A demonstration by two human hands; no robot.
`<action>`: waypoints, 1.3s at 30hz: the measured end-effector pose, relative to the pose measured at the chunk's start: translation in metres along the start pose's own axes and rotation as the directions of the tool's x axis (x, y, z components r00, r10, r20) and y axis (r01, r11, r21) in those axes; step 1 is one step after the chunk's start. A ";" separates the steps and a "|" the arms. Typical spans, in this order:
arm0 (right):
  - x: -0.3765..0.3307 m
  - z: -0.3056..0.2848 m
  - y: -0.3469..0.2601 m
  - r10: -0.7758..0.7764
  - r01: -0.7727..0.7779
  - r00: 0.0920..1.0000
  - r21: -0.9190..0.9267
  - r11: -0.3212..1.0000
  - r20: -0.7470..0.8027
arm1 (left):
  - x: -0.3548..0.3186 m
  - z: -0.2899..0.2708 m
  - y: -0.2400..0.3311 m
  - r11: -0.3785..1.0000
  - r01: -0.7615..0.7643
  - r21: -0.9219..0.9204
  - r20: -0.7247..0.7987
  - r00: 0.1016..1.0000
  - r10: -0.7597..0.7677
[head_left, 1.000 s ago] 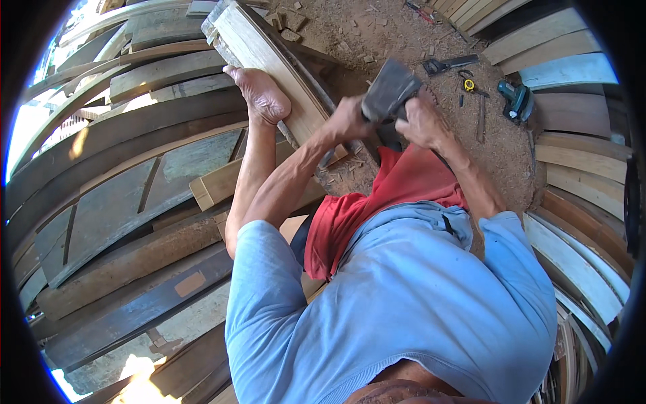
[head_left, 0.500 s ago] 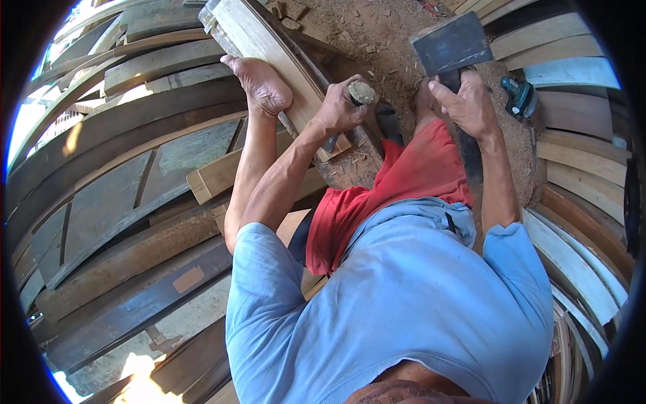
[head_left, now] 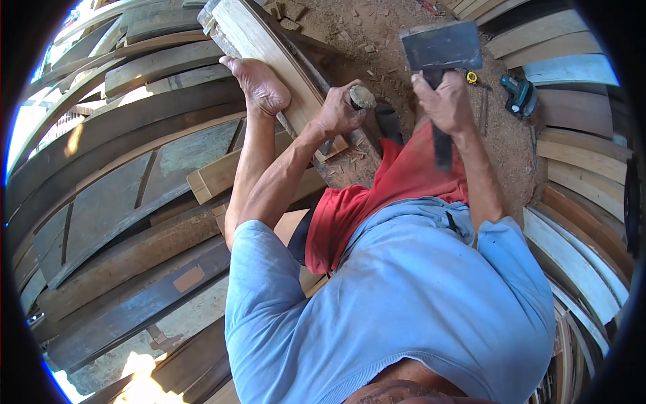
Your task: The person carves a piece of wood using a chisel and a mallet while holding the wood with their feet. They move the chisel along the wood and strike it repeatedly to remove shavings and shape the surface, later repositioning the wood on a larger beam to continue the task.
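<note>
My left hand (head_left: 340, 114) is wrapped round a chisel (head_left: 363, 97), whose battered round handle end points up toward me. Below the fist the blade is mostly hidden. It stands over the near end of a pale wooden board (head_left: 259, 50), close to a few shavings. My right hand (head_left: 447, 101) grips a mallet (head_left: 441, 47) by its dark handle. The mallet's broad, dark block head is raised, right of the chisel and apart from it. My bare left foot (head_left: 259, 86) rests on the board.
Stacked planks (head_left: 108, 182) fill the left side, and more boards (head_left: 579, 155) lie along the right. On the dusty, chip-strewn ground (head_left: 377, 40) are a yellow tape measure (head_left: 472, 78) and a teal power tool (head_left: 518, 96).
My right hand has swung the mallet to the left, closer to the chisel. The tape measure, hidden before, now shows. My left hand holds the chisel almost in the same place.
</note>
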State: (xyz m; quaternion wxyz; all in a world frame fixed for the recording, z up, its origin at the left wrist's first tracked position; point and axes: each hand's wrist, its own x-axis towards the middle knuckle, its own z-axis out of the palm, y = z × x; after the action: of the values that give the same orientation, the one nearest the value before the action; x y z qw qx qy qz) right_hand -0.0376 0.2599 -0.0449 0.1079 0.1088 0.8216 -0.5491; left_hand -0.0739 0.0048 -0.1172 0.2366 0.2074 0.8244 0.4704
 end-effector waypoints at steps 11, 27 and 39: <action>-0.013 0.036 0.043 -0.133 0.207 0.956 -0.279 0.938 0.263 | -0.022 -0.021 -0.006 0.999 0.038 0.023 -0.144 0.989 -0.035; -0.033 -0.076 -0.003 -0.027 0.041 0.994 0.131 0.991 -0.105 | 0.037 0.006 0.034 0.991 -0.108 -0.077 -0.098 0.990 0.100; -0.016 0.003 0.035 -0.099 0.183 0.974 -0.449 0.874 0.204 | 0.018 0.020 0.003 0.967 -0.241 0.082 -0.045 0.968 0.245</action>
State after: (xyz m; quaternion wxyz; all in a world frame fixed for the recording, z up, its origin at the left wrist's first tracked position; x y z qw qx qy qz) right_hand -0.0121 0.2697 -0.0720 0.1621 -0.0292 0.9222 -0.3500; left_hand -0.0761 0.0304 -0.1269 0.1463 0.3027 0.8164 0.4696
